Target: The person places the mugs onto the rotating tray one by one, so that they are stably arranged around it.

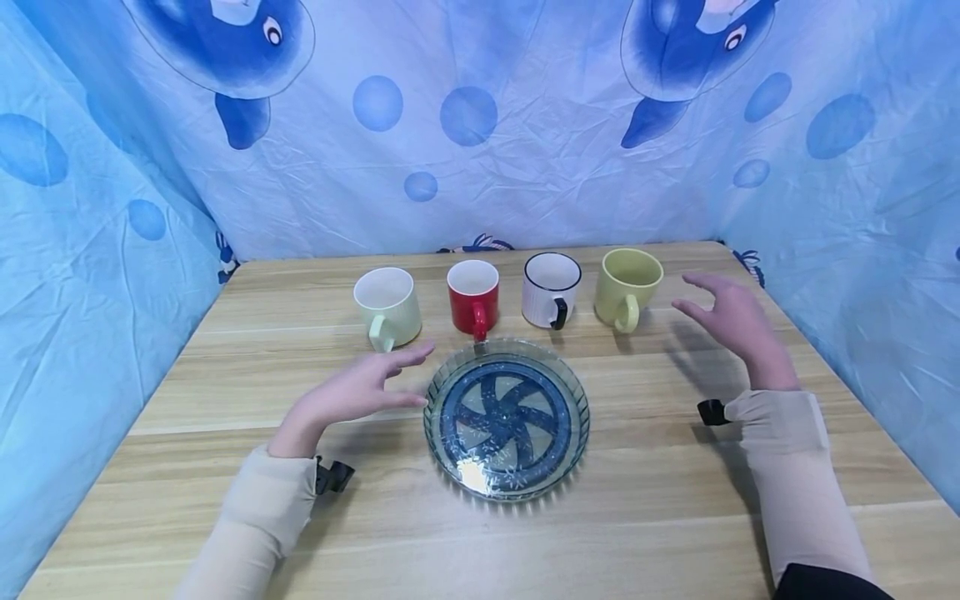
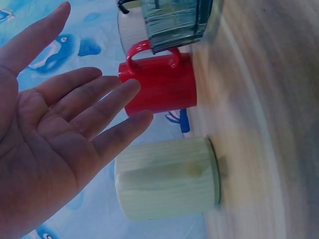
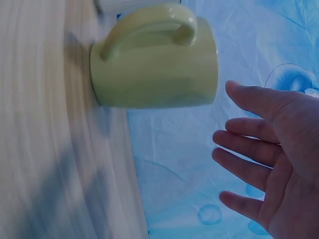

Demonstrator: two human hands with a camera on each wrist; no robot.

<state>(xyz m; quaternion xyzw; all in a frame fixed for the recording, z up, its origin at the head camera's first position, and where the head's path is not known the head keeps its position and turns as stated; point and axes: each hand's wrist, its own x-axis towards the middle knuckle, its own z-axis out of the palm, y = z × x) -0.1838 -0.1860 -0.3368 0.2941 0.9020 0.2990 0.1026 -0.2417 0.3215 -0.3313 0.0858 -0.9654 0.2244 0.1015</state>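
My left hand (image 1: 356, 392) hovers at the left rim of a round, clear glass dish (image 1: 437, 454) with a dark blue pinwheel pattern; whether it touches the rim I cannot tell. Its fingers are spread and hold nothing, as the left hand (image 2: 75, 124) in the left wrist view confirms. Behind it stands a pale green mug (image 1: 401, 321), with a red mug (image 1: 463, 308) to that mug's right. My right hand (image 1: 738, 325), fingers apart and holding nothing, is in the air just right of a yellow-green mug (image 1: 611, 296). The right wrist view has a gap between that mug (image 3: 154, 84) and the fingers.
A white mug (image 1: 537, 300) with a dark rim and black handle stands between the red and yellow-green mugs. All the mugs form a row along the back of the wooden table (image 1: 615, 533). Blue dolphin-print cloth (image 1: 540, 192) hangs behind and at both sides.
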